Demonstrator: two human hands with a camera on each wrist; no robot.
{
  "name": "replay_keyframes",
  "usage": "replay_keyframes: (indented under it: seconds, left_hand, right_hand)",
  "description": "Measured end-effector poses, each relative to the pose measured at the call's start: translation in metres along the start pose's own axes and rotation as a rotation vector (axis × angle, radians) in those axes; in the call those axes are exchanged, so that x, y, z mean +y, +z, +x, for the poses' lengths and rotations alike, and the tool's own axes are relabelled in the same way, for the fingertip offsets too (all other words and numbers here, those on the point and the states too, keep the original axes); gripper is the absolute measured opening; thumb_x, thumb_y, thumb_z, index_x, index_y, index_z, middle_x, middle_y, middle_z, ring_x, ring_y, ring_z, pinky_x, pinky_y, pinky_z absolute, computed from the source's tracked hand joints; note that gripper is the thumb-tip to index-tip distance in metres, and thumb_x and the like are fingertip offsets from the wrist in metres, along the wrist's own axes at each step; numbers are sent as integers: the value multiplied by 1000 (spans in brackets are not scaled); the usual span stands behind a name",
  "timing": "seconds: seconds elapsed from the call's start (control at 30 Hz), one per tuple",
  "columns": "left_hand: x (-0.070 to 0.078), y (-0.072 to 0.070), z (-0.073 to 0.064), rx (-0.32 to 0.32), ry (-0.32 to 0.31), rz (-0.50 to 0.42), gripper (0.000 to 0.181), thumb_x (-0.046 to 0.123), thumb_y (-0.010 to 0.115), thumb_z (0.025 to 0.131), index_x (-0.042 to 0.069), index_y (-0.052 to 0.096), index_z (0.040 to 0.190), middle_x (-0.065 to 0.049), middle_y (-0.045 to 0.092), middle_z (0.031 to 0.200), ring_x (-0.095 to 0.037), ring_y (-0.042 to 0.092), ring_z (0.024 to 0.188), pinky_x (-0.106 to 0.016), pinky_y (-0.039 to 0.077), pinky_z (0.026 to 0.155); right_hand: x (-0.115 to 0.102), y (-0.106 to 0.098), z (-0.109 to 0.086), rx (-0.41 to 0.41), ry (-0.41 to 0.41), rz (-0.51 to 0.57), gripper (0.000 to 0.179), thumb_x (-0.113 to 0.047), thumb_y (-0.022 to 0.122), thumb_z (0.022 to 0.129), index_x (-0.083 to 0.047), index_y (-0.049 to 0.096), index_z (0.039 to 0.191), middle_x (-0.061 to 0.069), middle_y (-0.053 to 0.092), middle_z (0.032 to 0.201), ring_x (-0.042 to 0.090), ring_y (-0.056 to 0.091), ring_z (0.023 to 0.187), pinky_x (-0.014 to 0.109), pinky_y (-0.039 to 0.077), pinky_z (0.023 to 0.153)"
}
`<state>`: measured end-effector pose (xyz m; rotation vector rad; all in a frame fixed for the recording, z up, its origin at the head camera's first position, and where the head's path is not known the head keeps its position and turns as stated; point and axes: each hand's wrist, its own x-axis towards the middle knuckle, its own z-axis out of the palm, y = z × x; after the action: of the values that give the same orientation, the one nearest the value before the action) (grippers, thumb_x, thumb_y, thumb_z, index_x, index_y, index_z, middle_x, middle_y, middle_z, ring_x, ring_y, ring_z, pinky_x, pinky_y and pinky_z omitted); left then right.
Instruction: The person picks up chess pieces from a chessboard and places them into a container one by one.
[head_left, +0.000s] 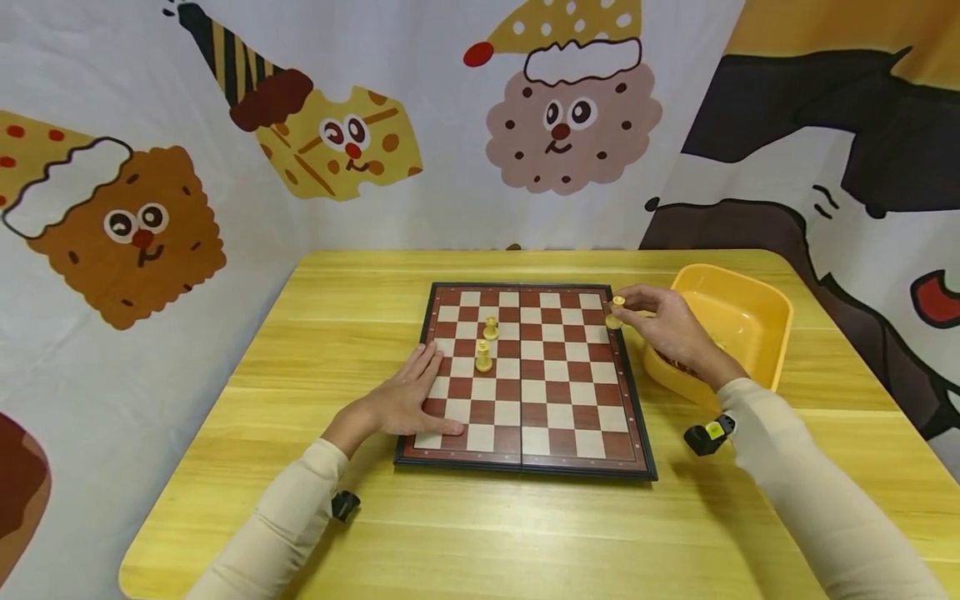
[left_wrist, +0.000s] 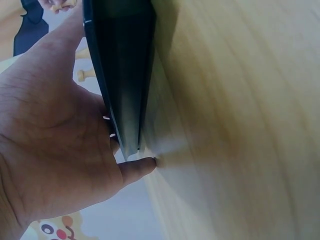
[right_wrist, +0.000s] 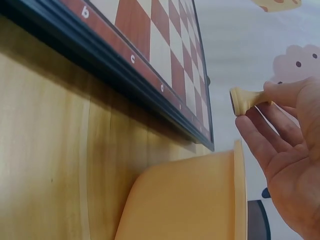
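Observation:
A chessboard [head_left: 546, 417] with red-brown and cream squares lies on the table. My left hand [head_left: 405, 396] rests at its left side with fingers spread, thumb over the near squares; the left wrist view shows the palm [left_wrist: 55, 130] beside the board's dark edge [left_wrist: 122, 75]. My right hand [head_left: 667, 321] pinches a pale yellow chess piece [head_left: 615, 315] over the board's far right edge. In the right wrist view the chess piece [right_wrist: 244, 101] points its wide base away from the fingers. Two similar pieces, a shorter one [head_left: 491, 328] and a taller one [head_left: 483, 357], stand on the left half.
A yellow-orange plastic bin [head_left: 776, 329] stands right of the board, under my right forearm, with small things partly hidden inside. The wooden table [head_left: 300, 325] ends at the back against a curtain [head_left: 450, 217] with cartoon prints.

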<state>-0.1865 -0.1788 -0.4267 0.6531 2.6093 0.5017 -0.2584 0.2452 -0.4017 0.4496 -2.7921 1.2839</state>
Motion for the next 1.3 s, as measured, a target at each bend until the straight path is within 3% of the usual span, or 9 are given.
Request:
replay_keyframes:
  seconds: [0.07, 0.17, 0.3, 0.37, 0.63, 0.9, 1.07, 1.2, 1.3]
  left_hand:
    - [0, 1, 0, -4, 1, 1, 124, 66, 71, 86, -2, 1, 161, -16, -13, 168, -33, -13, 152, -53, 10, 121]
    - [0, 1, 0, -10, 0, 2, 124, 66, 71, 86, -2, 0, 161, -16, -14, 168, -33, -14, 152, -52, 9, 121]
    - [-1, 1, 1, -2, 5, 4, 125, 67, 71, 85, -2, 0, 161, -16, -13, 168, -32, -14, 152, -51, 9, 121]
    - [-1, 1, 1, 1, 6, 3, 125, 67, 71, 85, -2, 0, 161, -16, -13, 168, -32, -14, 152, -52, 9, 121]
    - [-2, 2, 1, 3, 7, -8, 125, 67, 71, 85, -2, 1, 161, -18, -11, 168, -33, -12, 153, -51, 9, 121]
    - [-1, 1, 1, 8, 8, -11, 124, 67, 71, 85, -2, 1, 161, -18, -11, 168, -33, -12, 153, -52, 9, 121]
    - [-2, 2, 1, 10, 1, -13, 125, 68, 71, 84, -1, 1, 162, -17, -11, 168, -32, -12, 153, -51, 9, 121]
    - [-2, 2, 1, 8, 2, -9, 125, 68, 70, 84, -1, 0, 162, -17, -10, 168, -32, -12, 153, -52, 10, 121]
    - [-2, 2, 1, 9, 4, -7, 125, 68, 71, 84, -1, 1, 162, -17, -11, 168, -32, -12, 153, -52, 10, 121]
  right_hand:
    - [1, -2, -3, 8, 0, -3, 39, -28, 65, 103, 1, 64, 129, 19, 68, 117, 44, 58, 122, 57, 49, 94]
    - [1, -6, -7, 19, 0, 8, 39, -29, 66, 102, -1, 65, 129, 17, 69, 114, 41, 61, 119, 41, 52, 87]
    - [-1, -9, -13, 28, 6, 43, 38, -27, 67, 102, -1, 65, 129, 16, 70, 114, 36, 65, 113, 20, 49, 78]
    - [2, -10, -15, 37, -3, 41, 37, -24, 67, 102, 1, 65, 130, 17, 70, 114, 33, 66, 108, 16, 49, 76]
    - [10, -15, -27, 109, 25, 89, 34, -24, 68, 101, -1, 68, 126, 16, 71, 112, 6, 67, 92, 20, 54, 73]
    - [19, -27, -37, 145, 13, 49, 37, -20, 69, 100, 3, 65, 130, 21, 70, 115, -5, 61, 95, 10, 49, 76]
    - [24, -36, -42, 178, 49, 39, 38, -25, 69, 100, 0, 67, 128, 10, 72, 108, -2, 64, 91, 15, 52, 69]
    - [30, -43, -48, 212, 62, 32, 38, -24, 69, 100, 1, 65, 129, -7, 71, 103, -7, 60, 92, 11, 49, 72]
    - [34, -47, -52, 214, 61, 40, 40, -22, 68, 101, 4, 62, 131, -10, 69, 104, -10, 56, 96, 10, 49, 72]
